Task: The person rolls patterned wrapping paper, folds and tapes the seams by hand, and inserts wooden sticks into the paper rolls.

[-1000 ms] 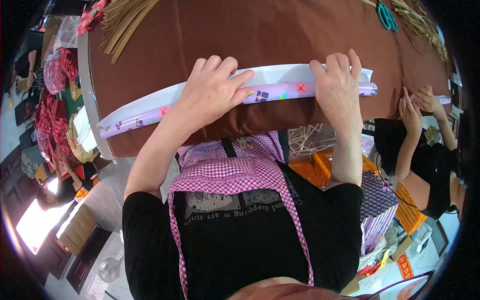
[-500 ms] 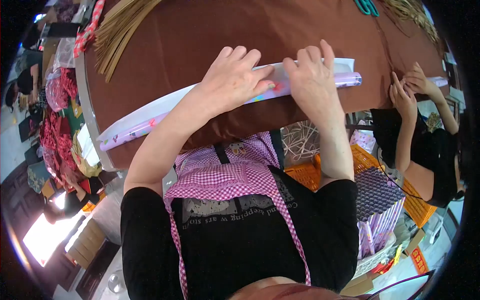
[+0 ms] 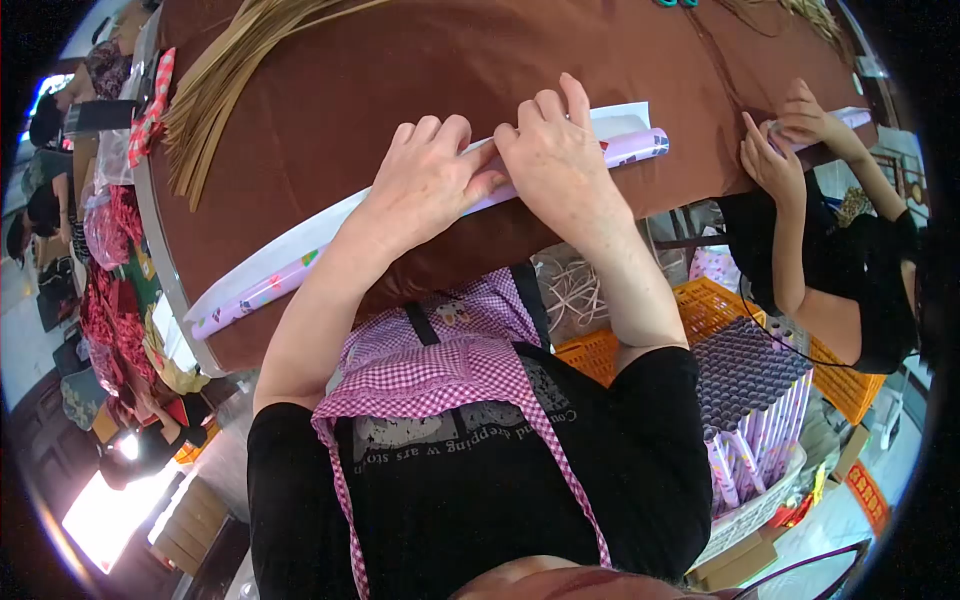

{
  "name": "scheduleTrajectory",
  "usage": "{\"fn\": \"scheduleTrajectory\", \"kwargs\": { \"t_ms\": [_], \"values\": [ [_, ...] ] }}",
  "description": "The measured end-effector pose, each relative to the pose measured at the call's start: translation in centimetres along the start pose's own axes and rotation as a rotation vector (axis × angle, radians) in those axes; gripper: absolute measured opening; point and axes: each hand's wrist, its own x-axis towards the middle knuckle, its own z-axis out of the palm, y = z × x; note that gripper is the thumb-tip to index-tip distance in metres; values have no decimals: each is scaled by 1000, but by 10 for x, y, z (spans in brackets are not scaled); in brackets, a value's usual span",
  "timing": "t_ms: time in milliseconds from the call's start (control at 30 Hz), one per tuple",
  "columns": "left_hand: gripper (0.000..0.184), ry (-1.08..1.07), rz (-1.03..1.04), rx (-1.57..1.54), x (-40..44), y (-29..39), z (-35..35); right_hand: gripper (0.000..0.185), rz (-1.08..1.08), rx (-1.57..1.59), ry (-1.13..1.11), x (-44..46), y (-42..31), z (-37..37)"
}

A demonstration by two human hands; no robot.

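A long sheet of lilac paper with small coloured prints, rolled into a thin tube (image 3: 262,290), lies slantwise along the table's near edge. Its white, unrolled margin (image 3: 290,232) shows along the far side. My left hand (image 3: 425,180) presses on the middle of the roll, fingers curled and thumb on the near side. Close beside it, my right hand (image 3: 558,165) bends over the roll, its little finger raised. The fingertips are partly hidden behind the hands. Past my right hand, the tube's open end (image 3: 655,143) sticks out.
Brown cloth covers the table (image 3: 420,70). Dry flat strips (image 3: 215,95) lie at far left. At right, another person's hands (image 3: 790,140) hold a similar roll. Below are an orange crate (image 3: 590,355) and a white basket (image 3: 745,510) of upright finished tubes.
The roll has turned under my hands, so different prints show on it. My hands have come slightly closer together. The whole view has shifted a little.
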Motion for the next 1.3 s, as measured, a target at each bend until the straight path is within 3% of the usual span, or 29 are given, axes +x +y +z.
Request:
{"fn": "scheduleTrajectory", "kwargs": {
  "t_ms": [367, 900, 1300],
  "values": [
    [28, 8, -20, -51, -3, 0, 1, 27, -106, 386, -105, -3, 52, -13],
    [31, -43, -19, -37, 0, 2, -4, 16, 29, 554, 0, -39, 147, -12],
    [32, -73, -28, -64, 0, 1, -4, 15, 90, 319, -10, -51, 148, -9]
  ]
}}
